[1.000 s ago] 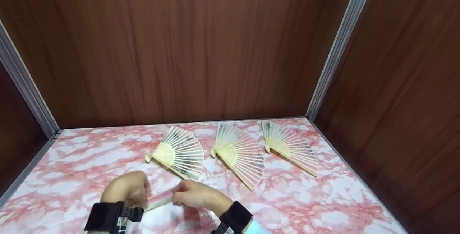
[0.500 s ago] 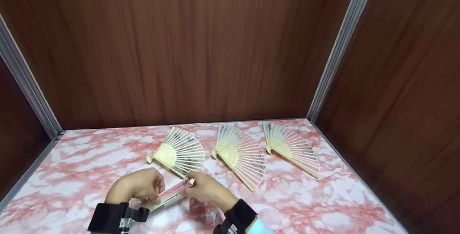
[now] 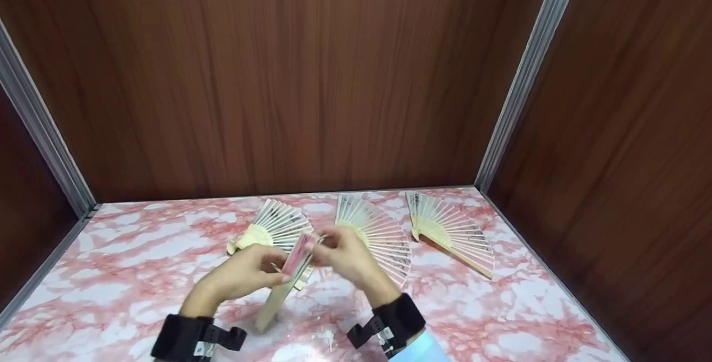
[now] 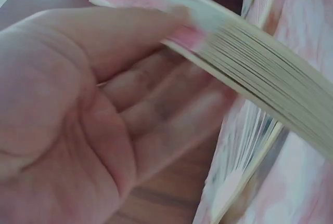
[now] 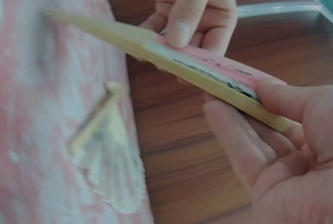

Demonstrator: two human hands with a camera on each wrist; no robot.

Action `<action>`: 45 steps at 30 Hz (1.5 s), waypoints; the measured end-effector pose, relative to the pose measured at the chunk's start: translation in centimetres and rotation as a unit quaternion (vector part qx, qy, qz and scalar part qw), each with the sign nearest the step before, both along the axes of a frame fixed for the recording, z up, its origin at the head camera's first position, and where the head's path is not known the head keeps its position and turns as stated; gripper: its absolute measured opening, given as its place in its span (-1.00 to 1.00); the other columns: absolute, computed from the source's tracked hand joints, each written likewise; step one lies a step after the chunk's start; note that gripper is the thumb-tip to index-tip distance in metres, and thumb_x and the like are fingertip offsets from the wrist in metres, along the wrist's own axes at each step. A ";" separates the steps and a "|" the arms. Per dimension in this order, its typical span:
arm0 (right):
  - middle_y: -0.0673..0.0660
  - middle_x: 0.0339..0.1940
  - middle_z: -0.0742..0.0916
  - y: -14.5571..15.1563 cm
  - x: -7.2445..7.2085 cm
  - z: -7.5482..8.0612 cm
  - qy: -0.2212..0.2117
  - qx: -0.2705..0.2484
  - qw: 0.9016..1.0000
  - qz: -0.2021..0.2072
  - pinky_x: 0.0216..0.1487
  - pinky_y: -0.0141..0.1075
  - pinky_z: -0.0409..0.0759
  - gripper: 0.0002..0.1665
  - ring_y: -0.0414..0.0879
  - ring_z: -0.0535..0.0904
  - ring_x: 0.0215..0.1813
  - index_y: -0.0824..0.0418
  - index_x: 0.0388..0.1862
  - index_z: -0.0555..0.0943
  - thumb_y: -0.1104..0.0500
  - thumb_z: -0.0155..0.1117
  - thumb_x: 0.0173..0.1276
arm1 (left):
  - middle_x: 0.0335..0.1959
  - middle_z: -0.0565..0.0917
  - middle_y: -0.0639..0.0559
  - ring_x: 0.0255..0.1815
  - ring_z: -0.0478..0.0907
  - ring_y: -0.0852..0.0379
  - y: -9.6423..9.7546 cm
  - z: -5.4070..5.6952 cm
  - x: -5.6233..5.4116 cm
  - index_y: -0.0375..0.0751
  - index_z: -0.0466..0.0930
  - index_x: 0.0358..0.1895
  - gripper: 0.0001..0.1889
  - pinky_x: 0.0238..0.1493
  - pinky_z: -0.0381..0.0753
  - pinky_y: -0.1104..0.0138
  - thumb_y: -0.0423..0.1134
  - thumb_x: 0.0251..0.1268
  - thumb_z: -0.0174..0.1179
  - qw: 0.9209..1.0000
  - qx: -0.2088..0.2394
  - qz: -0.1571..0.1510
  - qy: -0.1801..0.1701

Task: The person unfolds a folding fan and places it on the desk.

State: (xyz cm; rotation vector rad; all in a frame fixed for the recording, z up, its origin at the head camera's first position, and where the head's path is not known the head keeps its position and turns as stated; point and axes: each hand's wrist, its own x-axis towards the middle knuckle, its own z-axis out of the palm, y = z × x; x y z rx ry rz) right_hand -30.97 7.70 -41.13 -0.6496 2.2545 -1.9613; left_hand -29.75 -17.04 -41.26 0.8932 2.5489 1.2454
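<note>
Between my hands is a folded folding fan (image 3: 273, 305), its ribs stacked together and pink and white paper showing along its upper part. My left hand (image 3: 250, 273) pinches it around the middle, thumb on the paper. At the paper end, my right hand (image 3: 347, 253) pinches it between thumb and fingers. The fan slants up and away, its narrow end pointing down toward me. In the left wrist view the layered rib edges (image 4: 260, 63) show close up. The right wrist view shows both thumbs on the pink paper (image 5: 218, 63).
Three spread fans lie across the back of the pink marbled table (image 3: 484, 317): a left one (image 3: 258, 235) and a middle one (image 3: 384, 242), both partly covered by my hands, and a right one (image 3: 450, 231). Brown wood-grain panels (image 3: 289, 84) stand behind and at the sides.
Both hands have moved forward and to the right with the folded fan, raising it over the left spread fan. It has turned from a flatter slant to a steeper one. The spread fans stay put.
</note>
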 end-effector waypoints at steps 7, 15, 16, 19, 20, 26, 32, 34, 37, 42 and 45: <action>0.37 -0.11 0.89 1.5 -0.3 1.6 0.005 -0.040 0.999 -0.029 0.08 -0.11 0.92 -0.76 -0.10 0.87 -0.13 0.49 0.06 0.69 0.34 0.37 0.54 | -0.01 0.88 -0.25 -0.01 0.85 0.01 2.6 -0.9 -0.2 -0.33 0.76 0.16 -0.70 0.06 0.84 0.38 -0.25 0.49 0.40 0.995 0.085 0.005 -0.043; 0.05 -0.19 0.87 2.0 -0.4 1.9 -0.024 -0.108 0.993 -0.050 -0.10 -0.34 0.88 -0.71 -0.20 0.79 -0.19 0.42 0.12 0.69 0.29 0.45 0.51 | 0.08 0.83 -0.41 -0.01 0.87 -0.03 4.4 -0.7 -0.1 -0.48 0.61 0.32 -0.58 -0.02 0.89 0.33 -0.33 0.53 0.36 0.977 0.192 0.018 -0.091; 0.02 -0.18 0.86 2.0 -0.5 1.9 -0.026 -0.108 0.993 -0.042 -0.08 -0.35 0.87 -0.69 -0.20 0.79 -0.17 0.42 0.13 0.70 0.29 0.45 0.50 | 0.08 0.82 -0.41 -0.02 0.87 0.01 4.6 -0.6 -0.1 -0.48 0.57 0.36 -0.54 -0.01 0.89 0.33 -0.32 0.53 0.36 0.973 0.208 0.029 -0.092; 0.06 -0.12 0.87 1.9 -0.6 1.8 -0.020 -0.084 0.996 -0.013 -0.01 -0.36 0.86 -0.65 -0.21 0.79 -0.13 0.47 0.16 0.71 0.31 0.45 0.48 | 0.10 0.82 -0.39 0.00 0.88 0.02 5.2 -0.3 -0.3 -0.48 0.42 0.46 -0.45 0.08 0.88 0.31 -0.31 0.57 0.33 0.959 0.258 0.061 -0.097; 0.09 -0.11 0.87 1.9 -0.6 1.7 -0.012 -0.070 0.997 -0.006 -0.01 -0.37 0.85 -0.65 -0.22 0.78 -0.13 0.49 0.16 0.72 0.32 0.45 0.47 | 0.10 0.83 -0.38 0.01 0.88 0.02 5.3 -0.3 -0.3 -0.47 0.40 0.46 -0.45 0.10 0.88 0.30 -0.29 0.58 0.32 0.955 0.271 0.068 -0.101; 0.11 -0.16 0.89 1.0 -0.5 1.0 0.032 -0.039 0.999 -0.016 -0.07 -0.42 0.79 -0.69 -0.29 0.74 -0.21 0.52 0.05 0.75 0.31 0.48 0.44 | 0.02 0.89 -0.19 0.00 0.85 0.16 5.6 -0.4 -0.1 -0.44 0.57 0.25 -0.60 0.15 0.88 0.26 -0.21 0.58 0.34 0.939 0.303 0.111 -0.120; 0.04 -0.21 0.86 0.4 -0.5 0.9 0.048 -0.072 0.995 -0.045 0.00 -0.34 0.86 -0.74 -0.25 0.76 -0.15 0.52 -0.01 0.75 0.33 0.47 0.45 | 0.09 0.86 -0.16 -0.04 0.79 0.26 6.0 -0.1 0.3 -0.42 0.72 0.25 -0.66 0.06 0.87 0.38 -0.27 0.60 0.31 0.929 0.318 0.170 -0.087; 0.00 -0.25 0.83 0.4 -0.4 1.0 0.041 -0.083 0.994 -0.049 -0.03 -0.32 0.88 -0.76 -0.23 0.76 -0.17 0.52 -0.02 0.74 0.34 0.46 0.46 | 0.11 0.85 -0.20 -0.06 0.79 0.27 6.3 0.0 0.3 -0.41 0.73 0.26 -0.68 0.03 0.87 0.39 -0.32 0.58 0.31 0.927 0.321 0.182 -0.070; -0.06 -0.27 0.80 0.5 -0.3 1.2 0.028 -0.097 0.994 -0.050 -0.05 -0.29 0.89 -0.75 -0.22 0.75 -0.19 0.53 -0.02 0.71 0.35 0.45 0.47 | 0.03 0.87 -0.23 -0.11 0.82 0.27 6.7 0.2 0.5 -0.42 0.75 0.21 -0.71 -0.02 0.89 0.37 -0.38 0.54 0.33 0.919 0.334 0.202 -0.047; -0.08 -0.29 0.79 0.6 0.1 1.5 0.024 -0.114 0.992 -0.041 -0.09 -0.28 0.90 -0.73 -0.21 0.74 -0.20 0.59 -0.02 0.67 0.36 0.45 0.46 | 0.01 0.87 -0.25 -0.11 0.83 0.29 6.7 0.4 0.7 -0.46 0.76 0.16 -0.74 -0.02 0.91 0.33 -0.45 0.50 0.33 0.912 0.349 0.212 -0.030; -0.08 -0.29 0.80 0.6 0.1 1.5 0.023 -0.122 0.992 -0.034 -0.09 -0.27 0.90 -0.72 -0.21 0.74 -0.19 0.61 -0.01 0.67 0.38 0.44 0.45 | 0.04 0.87 -0.27 -0.10 0.83 0.28 6.6 0.5 0.8 -0.46 0.75 0.17 -0.74 0.00 0.91 0.31 -0.45 0.52 0.32 0.913 0.349 0.211 -0.029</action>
